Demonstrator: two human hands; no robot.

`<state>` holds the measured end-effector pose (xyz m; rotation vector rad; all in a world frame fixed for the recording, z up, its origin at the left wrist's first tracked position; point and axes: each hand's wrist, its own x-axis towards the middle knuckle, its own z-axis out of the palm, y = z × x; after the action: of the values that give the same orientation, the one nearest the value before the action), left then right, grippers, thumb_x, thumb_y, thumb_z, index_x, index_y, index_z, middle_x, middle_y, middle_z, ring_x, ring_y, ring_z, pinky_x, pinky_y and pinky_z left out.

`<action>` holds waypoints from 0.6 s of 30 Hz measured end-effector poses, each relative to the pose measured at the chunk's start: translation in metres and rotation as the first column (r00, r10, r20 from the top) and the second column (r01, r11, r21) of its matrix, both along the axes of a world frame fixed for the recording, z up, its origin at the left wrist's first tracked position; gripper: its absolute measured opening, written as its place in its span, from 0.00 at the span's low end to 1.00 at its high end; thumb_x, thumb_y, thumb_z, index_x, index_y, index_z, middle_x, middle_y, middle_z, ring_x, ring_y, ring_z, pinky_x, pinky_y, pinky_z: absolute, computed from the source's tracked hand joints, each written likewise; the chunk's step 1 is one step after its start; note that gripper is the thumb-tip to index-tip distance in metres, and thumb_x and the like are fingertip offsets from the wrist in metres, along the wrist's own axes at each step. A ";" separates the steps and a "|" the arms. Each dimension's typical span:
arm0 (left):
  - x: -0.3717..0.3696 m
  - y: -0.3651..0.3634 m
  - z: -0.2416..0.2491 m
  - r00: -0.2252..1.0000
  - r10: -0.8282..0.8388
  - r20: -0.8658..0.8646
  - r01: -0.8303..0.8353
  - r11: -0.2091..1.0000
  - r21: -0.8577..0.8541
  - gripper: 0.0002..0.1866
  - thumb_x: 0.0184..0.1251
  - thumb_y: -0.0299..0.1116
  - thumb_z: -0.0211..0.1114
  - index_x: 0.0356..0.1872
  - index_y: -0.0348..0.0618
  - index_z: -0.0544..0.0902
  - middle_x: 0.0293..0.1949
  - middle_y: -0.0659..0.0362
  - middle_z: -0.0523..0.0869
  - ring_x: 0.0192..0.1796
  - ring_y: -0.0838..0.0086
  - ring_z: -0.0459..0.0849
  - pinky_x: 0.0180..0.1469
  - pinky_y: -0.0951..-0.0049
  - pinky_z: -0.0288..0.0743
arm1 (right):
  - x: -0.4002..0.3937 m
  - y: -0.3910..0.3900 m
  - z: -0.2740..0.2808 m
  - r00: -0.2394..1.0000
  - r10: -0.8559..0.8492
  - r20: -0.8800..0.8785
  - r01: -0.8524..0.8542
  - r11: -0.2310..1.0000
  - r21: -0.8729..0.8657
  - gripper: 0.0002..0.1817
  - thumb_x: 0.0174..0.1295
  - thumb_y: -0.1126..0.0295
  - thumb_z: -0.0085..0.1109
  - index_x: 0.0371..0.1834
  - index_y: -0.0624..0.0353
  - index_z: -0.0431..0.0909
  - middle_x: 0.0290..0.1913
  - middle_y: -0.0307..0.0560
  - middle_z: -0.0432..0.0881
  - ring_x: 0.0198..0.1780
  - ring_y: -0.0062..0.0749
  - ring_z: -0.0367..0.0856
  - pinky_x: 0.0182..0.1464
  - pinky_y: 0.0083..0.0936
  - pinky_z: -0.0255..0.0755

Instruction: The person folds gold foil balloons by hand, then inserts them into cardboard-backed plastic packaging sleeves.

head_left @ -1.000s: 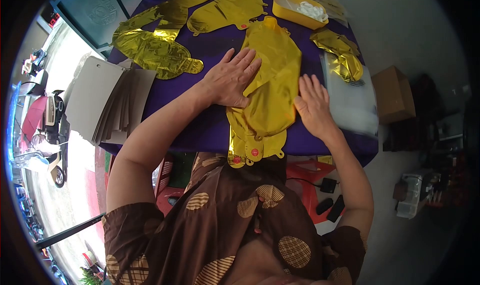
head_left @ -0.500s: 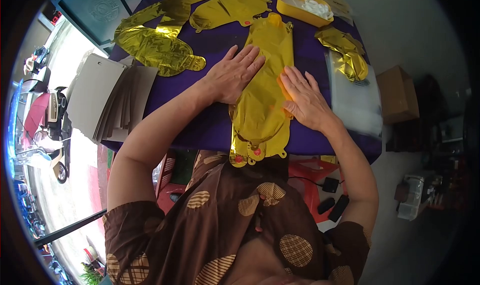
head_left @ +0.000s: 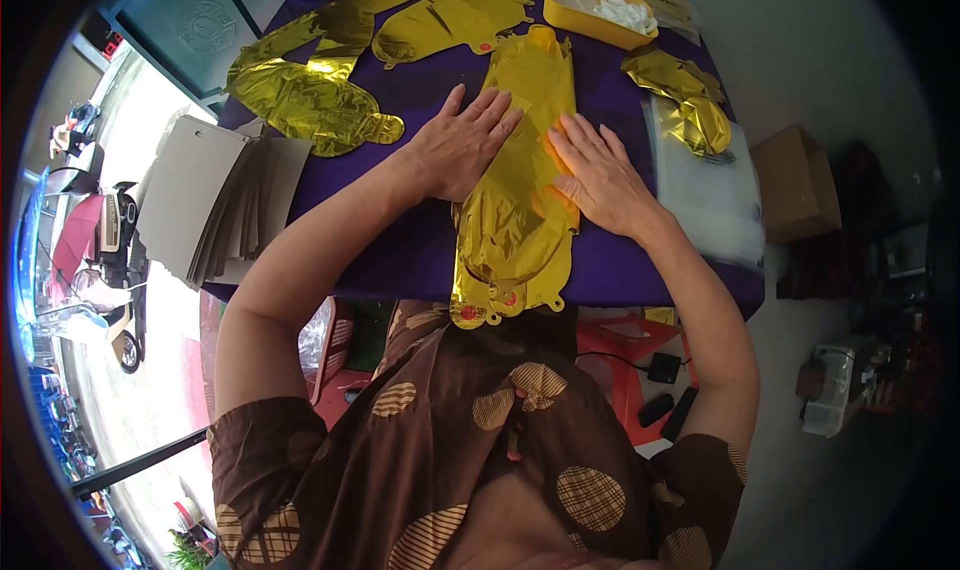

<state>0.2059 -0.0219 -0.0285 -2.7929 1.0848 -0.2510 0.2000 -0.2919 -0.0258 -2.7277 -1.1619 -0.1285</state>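
A stack of flat gold foil balloons [head_left: 520, 185] lies lengthwise in front of me, its tabbed lower end reaching the table's near edge. My left hand [head_left: 465, 140] rests flat along the stack's left side with its fingers stretched out. On the right side, my right hand [head_left: 600, 175] lies with straight fingers against the foil, which glows orange beside it. Neither hand is closed around anything. Another gold foil balloon [head_left: 310, 105] spreads out at the left, and a further gold balloon piece [head_left: 455, 15] lies at the far middle.
A purple cloth [head_left: 400, 265] covers the table. Grey cards [head_left: 200, 200] stand at the left edge. A yellow tray [head_left: 590, 18] with white items sits at the back right. Crumpled gold foil [head_left: 685, 95] lies by clear plastic sleeves [head_left: 710, 200]; a cardboard box [head_left: 795, 182] is beyond.
My right hand has slid slightly up along the stack's right side. The left hand stays about where it was on the foil, and the whole view has shifted a little.
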 end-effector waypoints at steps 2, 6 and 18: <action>0.000 -0.003 0.002 1.000 0.008 -0.008 -0.008 1.000 0.003 0.51 0.60 0.55 0.61 0.77 0.32 0.54 0.77 0.39 0.57 0.81 0.50 0.52 0.78 0.42 0.44 | 0.000 -0.002 0.000 1.000 0.007 0.018 -0.007 1.000 -0.024 0.35 0.76 0.49 0.43 0.76 0.63 0.59 0.78 0.63 0.55 0.81 0.51 0.48 0.79 0.47 0.40; 0.000 -0.005 0.002 1.000 0.013 -0.007 -0.013 1.000 -0.021 0.49 0.61 0.53 0.61 0.77 0.32 0.54 0.77 0.38 0.57 0.80 0.49 0.52 0.78 0.42 0.44 | -0.002 -0.003 0.001 0.999 0.013 0.033 -0.011 0.999 -0.038 0.35 0.75 0.49 0.44 0.76 0.62 0.59 0.78 0.63 0.55 0.81 0.50 0.49 0.79 0.48 0.40; -0.003 -0.009 0.003 0.999 0.032 0.006 -0.032 0.999 0.039 0.51 0.59 0.44 0.62 0.79 0.33 0.46 0.77 0.38 0.54 0.81 0.48 0.48 0.80 0.47 0.40 | 0.002 0.001 -0.003 0.999 0.032 -0.007 -0.031 0.994 0.105 0.38 0.73 0.46 0.46 0.74 0.67 0.61 0.76 0.70 0.55 0.80 0.58 0.48 0.79 0.51 0.41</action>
<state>0.2027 -0.0304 -0.0258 -2.7709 1.0312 -0.2307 0.2017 -0.2913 -0.0290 -2.6149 -1.1616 -0.1677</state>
